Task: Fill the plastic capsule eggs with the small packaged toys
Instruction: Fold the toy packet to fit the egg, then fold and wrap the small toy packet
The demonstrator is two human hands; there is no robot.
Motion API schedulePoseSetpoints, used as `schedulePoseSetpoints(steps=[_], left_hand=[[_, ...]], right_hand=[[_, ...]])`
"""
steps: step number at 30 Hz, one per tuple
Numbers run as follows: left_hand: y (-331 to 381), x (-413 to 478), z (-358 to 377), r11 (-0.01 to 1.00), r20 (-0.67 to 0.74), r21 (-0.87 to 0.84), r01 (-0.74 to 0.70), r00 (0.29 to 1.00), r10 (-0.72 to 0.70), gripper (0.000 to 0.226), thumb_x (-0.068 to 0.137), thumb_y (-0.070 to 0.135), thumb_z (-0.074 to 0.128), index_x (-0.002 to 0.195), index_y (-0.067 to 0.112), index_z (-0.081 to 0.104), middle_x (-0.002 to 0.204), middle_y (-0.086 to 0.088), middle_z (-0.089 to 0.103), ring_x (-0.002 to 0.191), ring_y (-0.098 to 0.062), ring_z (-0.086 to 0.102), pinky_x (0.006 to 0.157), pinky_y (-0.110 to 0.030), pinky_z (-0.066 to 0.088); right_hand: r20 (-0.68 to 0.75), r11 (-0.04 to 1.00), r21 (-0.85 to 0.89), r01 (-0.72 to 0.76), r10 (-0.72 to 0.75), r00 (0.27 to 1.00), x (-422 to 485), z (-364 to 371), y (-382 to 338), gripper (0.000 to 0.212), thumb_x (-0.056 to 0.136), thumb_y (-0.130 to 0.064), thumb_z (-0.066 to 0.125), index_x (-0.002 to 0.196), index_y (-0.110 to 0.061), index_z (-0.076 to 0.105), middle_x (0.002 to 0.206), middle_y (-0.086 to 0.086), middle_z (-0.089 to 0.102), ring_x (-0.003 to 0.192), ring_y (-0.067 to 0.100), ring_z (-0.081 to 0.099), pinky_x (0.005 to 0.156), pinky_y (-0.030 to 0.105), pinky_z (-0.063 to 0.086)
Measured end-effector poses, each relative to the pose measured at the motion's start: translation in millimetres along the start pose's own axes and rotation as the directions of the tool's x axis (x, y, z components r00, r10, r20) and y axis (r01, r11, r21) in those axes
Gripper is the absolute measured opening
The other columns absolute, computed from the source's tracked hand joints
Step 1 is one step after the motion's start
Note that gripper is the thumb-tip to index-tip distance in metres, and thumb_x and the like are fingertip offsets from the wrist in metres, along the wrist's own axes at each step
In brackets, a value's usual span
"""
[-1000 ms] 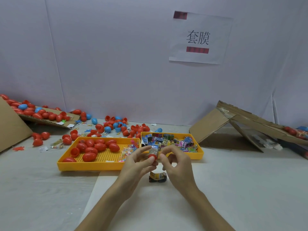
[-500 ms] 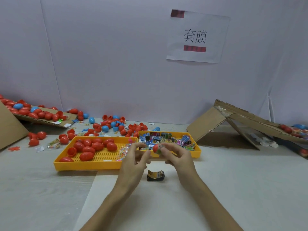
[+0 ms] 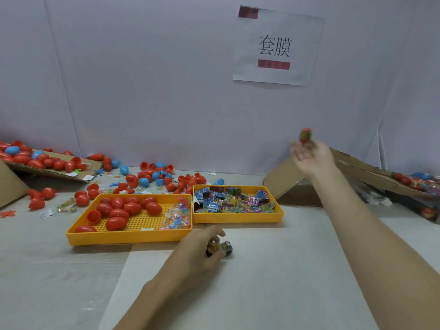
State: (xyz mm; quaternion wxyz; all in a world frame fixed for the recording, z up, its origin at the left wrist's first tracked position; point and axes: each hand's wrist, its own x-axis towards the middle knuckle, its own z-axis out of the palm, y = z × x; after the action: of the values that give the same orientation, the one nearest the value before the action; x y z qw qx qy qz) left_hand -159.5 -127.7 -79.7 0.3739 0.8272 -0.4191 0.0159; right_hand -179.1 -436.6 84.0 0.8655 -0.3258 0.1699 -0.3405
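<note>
Right hand [image 3: 312,158] is out, up and to the right of the toy tray [image 3: 238,219]. Palm is up, fingers slack, nothing gripped. Capsule egg [image 3: 305,135] is right at its fingertips and motion-blurred, so I can't tell if it's touching or already airborne.

A second ago both hands had that egg pinched between them just in front of the toy tray. My read: egg closed, now being tossed toward the cardboard ramp [image 3: 357,167] right of the toy tray, where finished eggs [image 3: 404,180] lie. I'd count that as one unit done.

Left hand [image 3: 200,248] has dropped to the table just in front of the toy tray. Its fingers are curled round the packaged toy [image 3: 225,248] that was lying loose there before. Next fill looks staged.

Still needed: an empty shell. Red eggs [image 3: 128,208] sit in the egg tray [image 3: 128,238] touching the toy tray's left side, and loose eggs [image 3: 152,177] lie behind the toy tray to the left.

Risk: the egg could bounce off the ramp or pop open.
</note>
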Motion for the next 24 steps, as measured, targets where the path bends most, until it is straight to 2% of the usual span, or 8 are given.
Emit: schedulePoseSetpoints(steps=[2, 5, 8, 10, 12, 14, 18, 24], left_hand=[[-2.1, 0.7, -0.6, 1.0, 0.021, 0.016, 0.001, 1.0, -0.002, 0.037, 0.09, 0.025, 0.072, 0.123, 0.034, 0.058, 0.107, 0.015, 0.062, 0.098, -0.005, 0.061, 0.086, -0.021, 0.053], [-3.1, 1.3, -0.4, 1.0, 0.029, 0.018, 0.009, 1.0, -0.009, 0.039, 0.089, 0.02, 0.073, 0.122, 0.035, 0.058, 0.098, 0.018, 0.06, 0.092, -0.006, 0.061, 0.082, -0.021, 0.053], [-3.5, 0.1, -1.5, 1.0, 0.009, 0.003, 0.011, 1.0, -0.011, 0.04, 0.088, 0.018, 0.073, 0.119, 0.037, 0.056, 0.095, 0.018, 0.059, 0.088, -0.006, 0.061, 0.077, -0.019, 0.052], [-3.8, -0.8, -1.9, 1.0, -0.018, -0.011, 0.016, 1.0, -0.016, 0.041, 0.087, 0.018, 0.074, 0.117, 0.039, 0.055, 0.093, 0.018, 0.059, 0.086, -0.004, 0.061, 0.074, -0.02, 0.052], [-3.7, -1.4, -1.0, 1.0, -0.044, 0.01, 0.012, 0.999, -0.012, 0.041, 0.086, 0.021, 0.074, 0.116, 0.041, 0.055, 0.093, 0.02, 0.059, 0.085, -0.004, 0.061, 0.074, -0.024, 0.053], [-3.6, -1.1, 0.4, 1.0, -0.061, 0.029, 0.01, 0.998, -0.008, 0.042, 0.085, 0.023, 0.074, 0.116, 0.042, 0.054, 0.093, 0.021, 0.059, 0.085, -0.003, 0.061, 0.073, -0.025, 0.054], [-5.3, 1.5, 2.3, 0.999, -0.053, 0.018, 0.032, 0.998, -0.031, 0.039, 0.083, 0.019, 0.076, 0.109, 0.036, 0.054, 0.091, 0.019, 0.06, 0.082, -0.003, 0.061, 0.072, -0.026, 0.054], [-3.0, 1.3, 2.2, 0.998, -0.049, 0.04, 0.048, 0.998, -0.046, 0.044, 0.085, 0.021, 0.077, 0.119, 0.034, 0.052, 0.097, 0.014, 0.062, 0.083, -0.004, 0.06, 0.068, -0.014, 0.048]], right_hand=[[-0.072, 0.998, -0.055, -0.032, 0.028, 0.997, 5.7, -10.0, -2.7, 0.04, 0.107, -0.023, 0.043, 0.143, -0.007, 0.039, 0.136, 0.021, 0.057, 0.115, 0.03, 0.064, 0.092, 0.036, 0.052], [0.036, 0.915, -0.392, -0.098, 0.121, 0.992, -13.2, -29.4, 43.4, 0.018, 0.104, -0.016, 0.046, 0.114, -0.006, 0.058, 0.109, 0.015, 0.066, 0.089, 0.025, 0.067, 0.071, 0.031, 0.053], [0.169, 0.714, -0.698, -0.047, 0.228, 0.959, -47.7, -40.3, 93.1, 0.02, 0.1, -0.02, 0.056, 0.086, -0.01, 0.067, 0.077, 0.006, 0.066, 0.056, 0.013, 0.059, 0.051, 0.022, 0.048], [0.283, 0.506, -0.853, 0.127, 0.244, 0.928, -65.6, -49.7, 119.3, 0.029, 0.097, -0.03, 0.064, 0.074, -0.014, 0.067, 0.065, 0.002, 0.062, 0.048, 0.012, 0.052, 0.047, 0.022, 0.043], [0.392, 0.337, -0.89, 0.308, 0.218, 0.894, -81.1, -57.6, 141.0, 0.036, 0.094, -0.038, 0.069, 0.068, -0.014, 0.063, 0.059, -0.001, 0.059, 0.047, 0.013, 0.051, 0.045, 0.023, 0.041], [0.46, 0.257, -0.871, 0.42, 0.122, 0.88, -92.5, -64.5, 156.9, 0.039, 0.089, -0.04, 0.074, 0.065, -0.014, 0.059, 0.054, -0.006, 0.054, 0.046, 0.01, 0.05, 0.044, 0.021, 0.039], [0.515, 0.253, -0.842, 0.476, 0.115, 0.849, -100.3, -69.3, 164.4, 0.04, 0.086, -0.041, 0.077, 0.065, -0.012, 0.059, 0.053, -0.008, 0.053, 0.049, 0.008, 0.052, 0.048, 0.021, 0.041], [0.506, 0.183, -0.861, 0.474, 0.22, 0.834, -98.4, -71.1, 160.1, 0.029, 0.079, -0.04, 0.082, 0.068, -0.018, 0.065, 0.065, 0.002, 0.066, 0.055, 0.006, 0.055, 0.052, 0.02, 0.042]])
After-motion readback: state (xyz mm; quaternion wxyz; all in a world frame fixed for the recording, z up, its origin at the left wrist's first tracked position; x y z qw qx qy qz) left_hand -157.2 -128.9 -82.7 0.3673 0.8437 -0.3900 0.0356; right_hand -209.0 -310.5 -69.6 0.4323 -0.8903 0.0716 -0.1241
